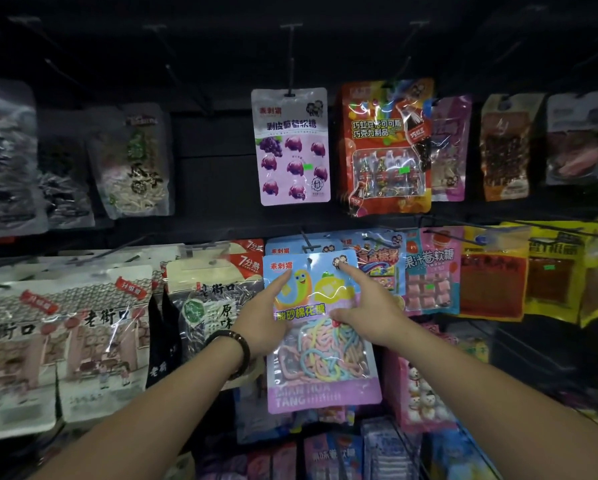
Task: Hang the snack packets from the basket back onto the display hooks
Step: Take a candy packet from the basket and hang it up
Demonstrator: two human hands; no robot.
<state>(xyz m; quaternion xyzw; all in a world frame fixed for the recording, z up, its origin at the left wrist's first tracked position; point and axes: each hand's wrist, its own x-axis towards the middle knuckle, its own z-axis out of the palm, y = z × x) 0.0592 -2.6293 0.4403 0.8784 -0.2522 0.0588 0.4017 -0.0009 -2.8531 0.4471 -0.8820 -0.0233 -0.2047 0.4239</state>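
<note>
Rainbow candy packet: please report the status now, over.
Left hand and right hand both hold rainbow candy packet. Hang hole just below hook tip, seemingly not yet on. Hook tip free.

Both bare forearms reach up from the near edge and draw together toward the far middle, one from the near left and one from the near right. The left hand (pixel 264 315) grips the left edge of a packet (pixel 322 365). Its forefinger is stretched up and to the right across the front, the thumb lies lower on the front, and the other fingers are hidden. A dark bead bracelet (pixel 237 348) circles the left wrist. The right hand (pixel 370 306) holds the packet's right edge, its forefinger pointing up and left and its thumb pressed to the front, pointing left. Its other fingers are out of sight. Both hands show their backs.
</note>
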